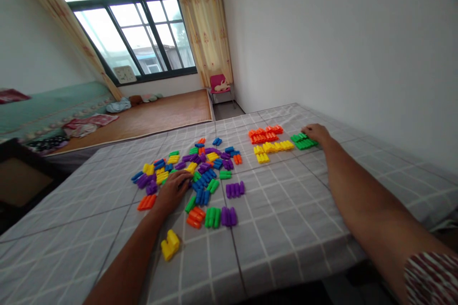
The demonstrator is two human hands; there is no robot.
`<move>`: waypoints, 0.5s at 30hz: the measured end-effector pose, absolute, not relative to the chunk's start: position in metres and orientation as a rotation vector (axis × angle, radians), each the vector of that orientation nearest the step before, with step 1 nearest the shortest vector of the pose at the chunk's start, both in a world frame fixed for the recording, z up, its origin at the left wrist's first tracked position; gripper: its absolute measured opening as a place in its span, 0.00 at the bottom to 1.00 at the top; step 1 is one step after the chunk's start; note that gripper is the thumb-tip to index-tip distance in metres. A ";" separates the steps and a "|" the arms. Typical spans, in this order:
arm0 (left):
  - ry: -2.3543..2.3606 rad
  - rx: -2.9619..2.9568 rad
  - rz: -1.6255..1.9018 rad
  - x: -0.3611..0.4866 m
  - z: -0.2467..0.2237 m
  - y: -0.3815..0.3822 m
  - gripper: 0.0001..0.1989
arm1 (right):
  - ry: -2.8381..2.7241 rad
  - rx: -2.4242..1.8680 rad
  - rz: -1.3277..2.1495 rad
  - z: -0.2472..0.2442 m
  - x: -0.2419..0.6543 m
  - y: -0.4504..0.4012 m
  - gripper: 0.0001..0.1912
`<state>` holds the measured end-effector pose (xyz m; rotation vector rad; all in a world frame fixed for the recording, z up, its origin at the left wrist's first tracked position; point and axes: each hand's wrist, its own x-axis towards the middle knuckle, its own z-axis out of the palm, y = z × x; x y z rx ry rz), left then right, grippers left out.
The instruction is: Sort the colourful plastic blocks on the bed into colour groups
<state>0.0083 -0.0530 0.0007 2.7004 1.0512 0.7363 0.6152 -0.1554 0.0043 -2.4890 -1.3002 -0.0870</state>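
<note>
Small plastic blocks made of joined tubes lie in a mixed pile on the table, in blue, purple, green, yellow and orange. My left hand rests at the pile's near left side, fingers stretched toward a yellow block and a green block. At the far right, my right hand has its fingers bent down onto a group of green blocks; the fingertips are partly hidden. Beside that group lie rows of yellow blocks and orange blocks.
A grey checked cloth covers the table. Nearer me lie a separate yellow block and a purple block. A white wall borders the right side. Beyond the table are a low bed and a pink chair.
</note>
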 end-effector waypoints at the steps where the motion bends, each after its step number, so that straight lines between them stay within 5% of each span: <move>1: 1.057 2.702 0.736 0.008 0.000 -0.053 0.15 | -1.288 -2.493 -0.082 0.004 0.614 -0.156 0.18; 11: 1.241 2.734 0.787 0.011 -0.002 -0.062 0.13 | -1.256 -2.026 -0.566 0.047 0.546 -0.137 0.19; 15: 1.269 2.706 0.801 0.011 -0.005 -0.060 0.14 | -1.792 -1.688 -0.283 0.073 0.437 -0.108 0.16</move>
